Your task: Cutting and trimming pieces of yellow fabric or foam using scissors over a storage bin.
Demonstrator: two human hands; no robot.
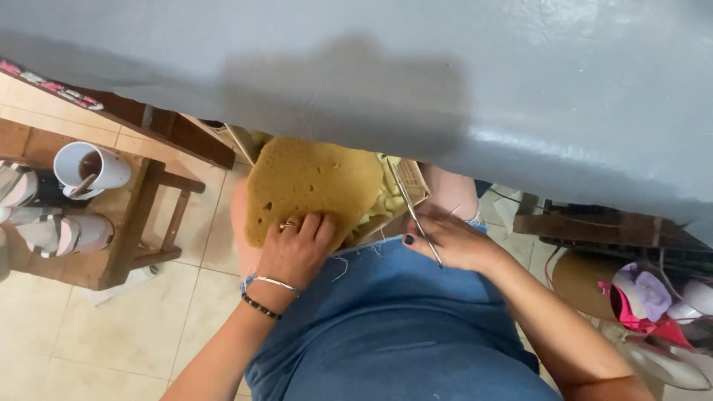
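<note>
- Head view: left hand (295,249) presses its grip flat, fingers spread, on a yellow foam piece (312,186) on the lap.
- Right hand (454,243) pinches scissors (413,208) just right of the foam.

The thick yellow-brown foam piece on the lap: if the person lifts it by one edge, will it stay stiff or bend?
The thick yellow-brown foam piece would probably bend somewhat, since its pitted surface looks like soft sponge. It likely weighs little for its size. The left hand rests on its near edge, so it seems unlikely to slip; the rough texture should grip.
</note>
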